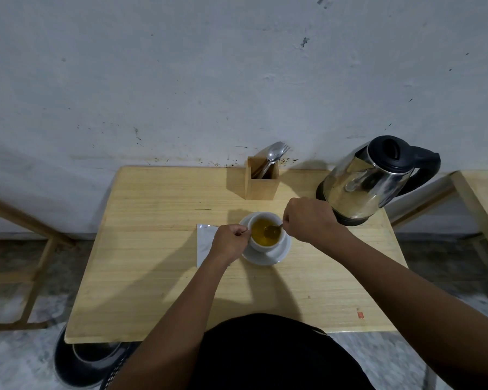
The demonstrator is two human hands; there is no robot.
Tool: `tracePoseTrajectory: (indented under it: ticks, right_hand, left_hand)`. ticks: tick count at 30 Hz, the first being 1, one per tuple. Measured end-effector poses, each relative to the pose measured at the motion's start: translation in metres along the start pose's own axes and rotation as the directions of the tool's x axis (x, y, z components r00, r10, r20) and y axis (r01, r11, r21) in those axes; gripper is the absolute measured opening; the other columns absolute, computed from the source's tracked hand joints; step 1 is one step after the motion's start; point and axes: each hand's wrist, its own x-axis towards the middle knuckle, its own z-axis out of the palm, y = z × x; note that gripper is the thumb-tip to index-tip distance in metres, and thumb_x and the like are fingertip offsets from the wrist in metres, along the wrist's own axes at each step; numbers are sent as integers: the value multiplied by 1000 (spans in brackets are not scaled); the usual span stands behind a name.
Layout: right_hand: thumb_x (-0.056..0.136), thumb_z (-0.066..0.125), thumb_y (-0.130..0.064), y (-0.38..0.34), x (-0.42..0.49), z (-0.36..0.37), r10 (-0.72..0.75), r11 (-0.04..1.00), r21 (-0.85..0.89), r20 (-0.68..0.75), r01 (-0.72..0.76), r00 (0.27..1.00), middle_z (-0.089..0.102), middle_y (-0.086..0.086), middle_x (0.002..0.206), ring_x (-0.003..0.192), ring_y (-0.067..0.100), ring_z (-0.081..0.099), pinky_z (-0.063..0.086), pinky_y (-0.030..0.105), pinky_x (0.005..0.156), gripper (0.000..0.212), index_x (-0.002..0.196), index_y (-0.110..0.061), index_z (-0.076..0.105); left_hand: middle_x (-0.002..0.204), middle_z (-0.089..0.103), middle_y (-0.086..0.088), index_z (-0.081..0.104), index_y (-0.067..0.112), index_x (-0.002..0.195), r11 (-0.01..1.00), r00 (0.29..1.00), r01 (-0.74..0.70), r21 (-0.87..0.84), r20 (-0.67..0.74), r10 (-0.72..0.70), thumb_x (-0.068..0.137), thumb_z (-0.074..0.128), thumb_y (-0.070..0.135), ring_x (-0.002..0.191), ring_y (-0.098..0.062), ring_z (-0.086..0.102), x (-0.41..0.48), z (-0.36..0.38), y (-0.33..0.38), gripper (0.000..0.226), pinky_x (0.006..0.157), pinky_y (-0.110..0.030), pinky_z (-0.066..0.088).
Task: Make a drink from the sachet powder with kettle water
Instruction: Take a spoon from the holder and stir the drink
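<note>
A white cup (266, 244) holding amber liquid stands on a white saucer (282, 253) in the middle of the wooden table (158, 271). My left hand (229, 242) pinches the cup's handle at its left side. My right hand (310, 219) grips a spoon (273, 229) whose bowl is dipped in the liquid. A silvery sachet (204, 242) lies flat on the table to the left of the cup, partly under my left hand. The steel kettle (369, 181) with a black lid and handle sits on its base at the back right.
A wooden cutlery holder (262, 180) with spoons and a fork stands at the back, against the white wall. Another wooden table (485, 198) is at the right and a wooden frame (26, 249) at the left. A dark round bin (88, 364) sits on the floor below the near left corner.
</note>
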Motion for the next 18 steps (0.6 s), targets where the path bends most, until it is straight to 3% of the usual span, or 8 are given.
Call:
tracePoseTrajectory:
  ticks: [2, 7, 11, 18]
  right_hand:
    - [88, 59, -31, -3, -3, 1, -3, 1000, 27, 32, 2, 999, 68, 0, 85, 64, 17, 57, 35, 24, 50, 18, 97, -17, 67]
    - [89, 53, -32, -11, -5, 9, -6, 991, 136, -13, 7, 1000, 61, -2, 70, 57, 17, 52, 34, 24, 48, 21, 83, -17, 67]
    - [93, 51, -31, -11, -2, 14, 51, 990, 133, -76, -41, 996, 71, -2, 84, 66, 19, 60, 33, 24, 50, 23, 95, -25, 73]
    - [92, 54, -27, 0, -4, 8, 64, 998, 33, -46, -62, 997, 70, 0, 85, 61, 18, 55, 30, 22, 46, 19, 99, -18, 69]
  left_hand:
    - [101, 71, -11, 71, 10, 106, 1000, 1000, 6, -8, -5, -6, 92, 59, 22, 97, -32, 65, 0, 1, 0, 21, 61, -25, 44]
    - [90, 65, -6, 70, 11, 104, 1000, 1000, 17, 0, -4, -17, 93, 58, 21, 75, -16, 54, 0, 2, 1, 20, 65, -27, 45]
    - [94, 66, -3, 70, 11, 106, 1000, 1000, 21, -4, 1, -21, 92, 59, 22, 77, -16, 57, -1, 0, 2, 21, 56, -24, 45]
    - [94, 66, -4, 70, 12, 104, 1000, 999, 31, -5, 10, -31, 92, 59, 22, 70, -14, 57, 0, -1, 2, 18, 52, -26, 48]
